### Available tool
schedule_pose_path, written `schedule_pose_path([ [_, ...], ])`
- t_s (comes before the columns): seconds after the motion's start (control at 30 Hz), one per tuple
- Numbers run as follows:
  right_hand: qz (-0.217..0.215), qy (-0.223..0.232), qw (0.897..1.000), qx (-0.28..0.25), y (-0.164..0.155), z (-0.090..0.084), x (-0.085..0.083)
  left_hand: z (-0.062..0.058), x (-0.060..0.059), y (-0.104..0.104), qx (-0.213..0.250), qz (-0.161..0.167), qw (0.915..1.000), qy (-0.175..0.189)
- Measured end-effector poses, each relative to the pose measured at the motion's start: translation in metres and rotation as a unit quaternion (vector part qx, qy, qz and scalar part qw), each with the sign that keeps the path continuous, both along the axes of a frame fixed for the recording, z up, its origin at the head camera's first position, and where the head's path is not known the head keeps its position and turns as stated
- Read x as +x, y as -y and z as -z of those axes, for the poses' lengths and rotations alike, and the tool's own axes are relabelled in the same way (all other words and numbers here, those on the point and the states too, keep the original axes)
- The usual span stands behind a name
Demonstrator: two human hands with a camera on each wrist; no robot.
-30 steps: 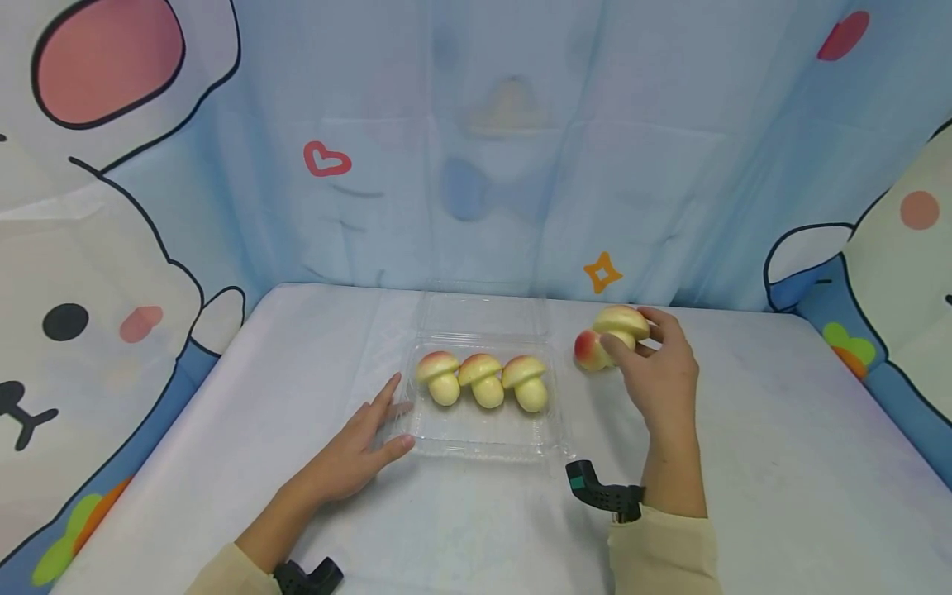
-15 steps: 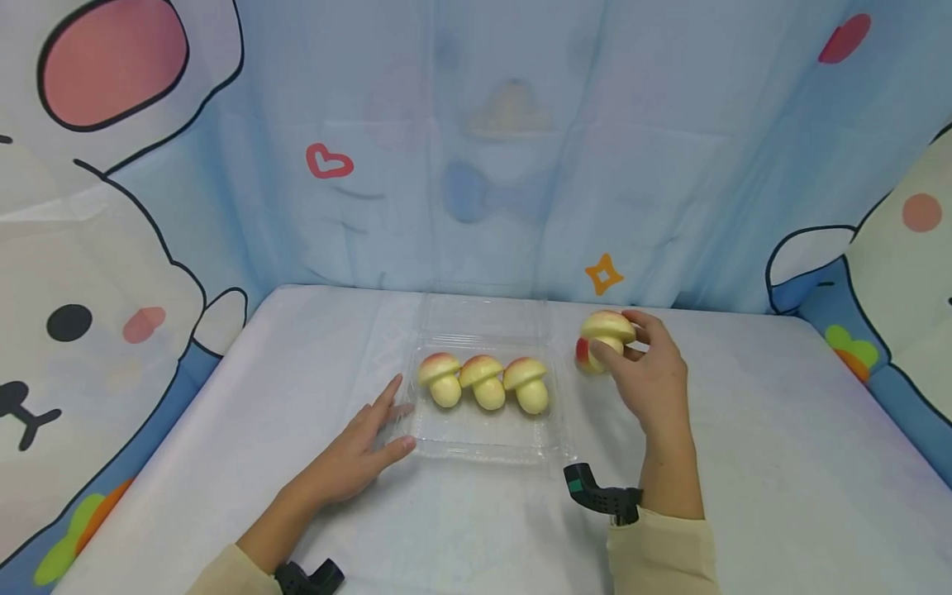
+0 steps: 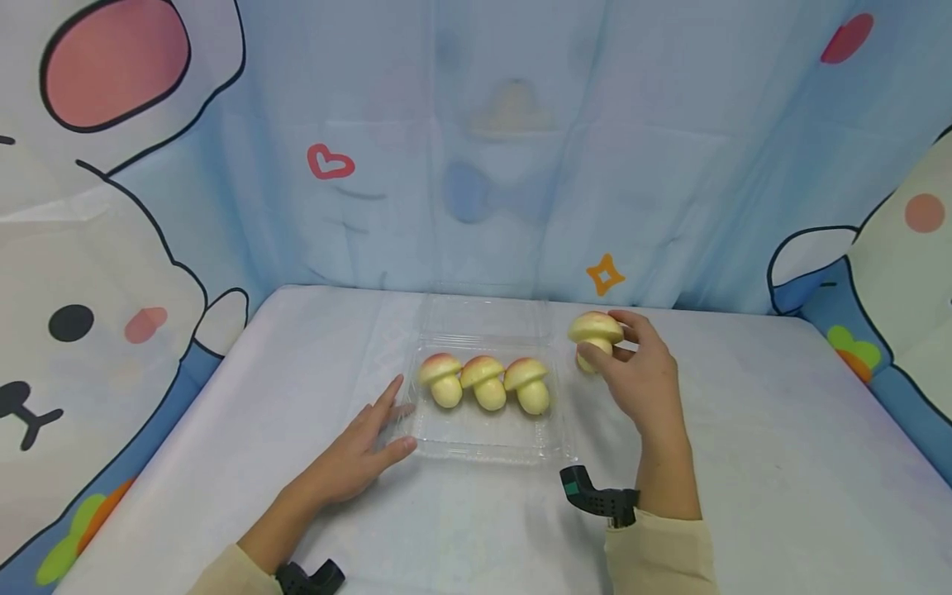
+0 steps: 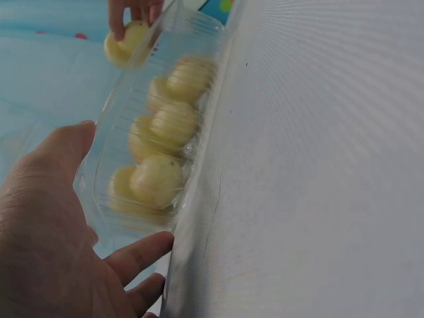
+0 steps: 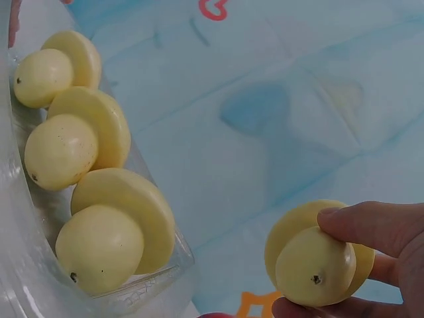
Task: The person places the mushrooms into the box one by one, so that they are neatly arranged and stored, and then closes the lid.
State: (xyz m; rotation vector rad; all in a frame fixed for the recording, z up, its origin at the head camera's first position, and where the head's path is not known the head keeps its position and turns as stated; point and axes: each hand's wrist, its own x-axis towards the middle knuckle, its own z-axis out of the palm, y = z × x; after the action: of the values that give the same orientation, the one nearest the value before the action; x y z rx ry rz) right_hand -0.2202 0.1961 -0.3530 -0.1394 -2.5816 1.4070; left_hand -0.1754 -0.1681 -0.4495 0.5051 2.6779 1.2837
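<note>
A clear plastic clamshell box (image 3: pixel 476 434) lies with its lid folded back, holding three pale yellow mushrooms (image 3: pixel 483 382) with reddish-tinged caps in a row. Against its left end rests the left hand (image 3: pixel 357 454), fingers spread and fairly straight; the left wrist view has this hand (image 4: pixel 53 218) beside the clear wall. To the box's right, the right hand (image 3: pixel 641 376) pinches another mushroom (image 3: pixel 595 328) between thumb and fingers, cap up. Up close, its stem end (image 5: pixel 315 268) faces the right wrist camera. Whatever lies behind this mushroom is hidden in the head view.
The white-covered table (image 3: pixel 773 430) spreads around the box. At its back hangs a light blue curtain (image 3: pixel 476 207) with printed cartoon figures, a heart and a star. A sliver of something red (image 5: pixel 215 315) shows at the right wrist view's lower edge.
The right hand has carried its mushroom a little left, toward the box. A red and yellow round thing beside it has gone out of sight behind it. The left hand stays put.
</note>
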Motion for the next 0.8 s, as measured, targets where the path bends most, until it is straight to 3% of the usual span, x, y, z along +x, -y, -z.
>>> schedule_pose_path([
  [0.8,-0.047,-0.008,0.999,0.002,0.015,-0.006,0.004,-0.001,0.0,0.0,0.002,0.005,0.9999,-0.012],
])
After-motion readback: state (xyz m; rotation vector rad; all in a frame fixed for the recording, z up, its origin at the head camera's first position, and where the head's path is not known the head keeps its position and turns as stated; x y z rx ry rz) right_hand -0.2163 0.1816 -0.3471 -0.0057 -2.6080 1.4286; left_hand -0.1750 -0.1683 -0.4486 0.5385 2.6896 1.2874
